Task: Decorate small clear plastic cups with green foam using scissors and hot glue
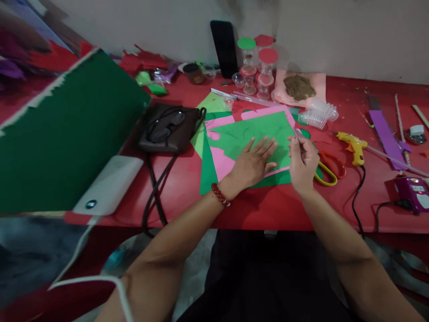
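My left hand [256, 161], with a beaded bracelet on its wrist, lies flat with fingers spread on a green sheet of paper [231, 134]. Faint curved lines show on that sheet. Beneath it are pink paper [223, 163] with cut-out edges and darker green paper [208, 179]. At the sheet's right edge my right hand [303, 158] is closed in a pinch; whatever is between the fingertips is too small to make out. Scissors [330, 172] with red and yellow handles lie just right of this hand, partly hidden by it.
Sunglasses rest on a dark pouch [147, 144] at left, near a white power bank [109, 185] and dark green board [73, 134]. A yellow glue gun [351, 145] lies right. Behind stand small hourglass shapes [266, 71], a phone [224, 49] and brown powder [299, 86] on paper.
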The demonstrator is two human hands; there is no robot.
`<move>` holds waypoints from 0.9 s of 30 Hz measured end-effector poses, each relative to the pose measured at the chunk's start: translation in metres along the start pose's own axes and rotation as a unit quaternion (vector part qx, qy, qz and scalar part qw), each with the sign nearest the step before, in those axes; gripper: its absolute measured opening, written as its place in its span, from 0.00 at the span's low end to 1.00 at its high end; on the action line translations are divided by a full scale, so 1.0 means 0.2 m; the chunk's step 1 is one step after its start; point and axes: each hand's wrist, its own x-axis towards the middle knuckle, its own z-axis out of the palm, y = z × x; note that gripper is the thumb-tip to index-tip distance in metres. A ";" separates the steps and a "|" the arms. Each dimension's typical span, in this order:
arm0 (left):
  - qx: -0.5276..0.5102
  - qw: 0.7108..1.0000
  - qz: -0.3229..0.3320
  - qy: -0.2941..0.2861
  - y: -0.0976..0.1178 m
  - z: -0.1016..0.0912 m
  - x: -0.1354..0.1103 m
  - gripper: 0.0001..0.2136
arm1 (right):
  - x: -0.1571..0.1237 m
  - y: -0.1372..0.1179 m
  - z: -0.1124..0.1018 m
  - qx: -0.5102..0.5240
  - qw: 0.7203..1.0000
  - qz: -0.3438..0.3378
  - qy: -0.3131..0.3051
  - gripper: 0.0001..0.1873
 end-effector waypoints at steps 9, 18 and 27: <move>-0.020 0.999 -0.001 0.027 -0.01 0.05 0.00 0.28 | -0.03 0.01 0.02 0.006 1.000 -0.003 -0.011 0.19; -0.021 0.999 -0.001 0.044 -0.03 0.01 -0.01 0.28 | -0.02 0.04 0.02 0.037 0.999 -0.006 -0.006 0.18; 0.001 1.000 0.002 0.030 0.00 0.04 0.01 0.31 | -0.02 0.05 0.02 0.033 0.999 0.003 0.003 0.18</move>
